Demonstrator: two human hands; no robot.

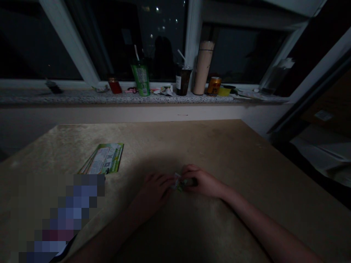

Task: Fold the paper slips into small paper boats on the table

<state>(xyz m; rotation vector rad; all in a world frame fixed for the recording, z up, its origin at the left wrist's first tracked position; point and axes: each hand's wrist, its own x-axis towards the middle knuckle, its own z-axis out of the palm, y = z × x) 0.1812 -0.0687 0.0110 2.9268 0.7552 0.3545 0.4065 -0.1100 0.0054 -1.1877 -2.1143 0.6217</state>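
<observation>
The forearms [255,219] are spanning the tabletop [205,142] toward a small clear-and-green wrapper [178,182]. Right of the wrapper, the right hand [203,180] is pinching its edge; left of it, the left hand [156,186] is apparently steadying it, grip indeterminate. Green printed cards [106,159] are lying left of the wrapper, presumably outside the working span.

At a dim worktop [208,146], the right hand [201,180] pinches a small scrap (green and pale, blurred) [178,184], the left hand [158,184] at its edge; packets [109,159] lie leftward. Beyond, a flask [203,69], cup [183,82] and can [214,87] stand on the windowsill [90,97].
</observation>
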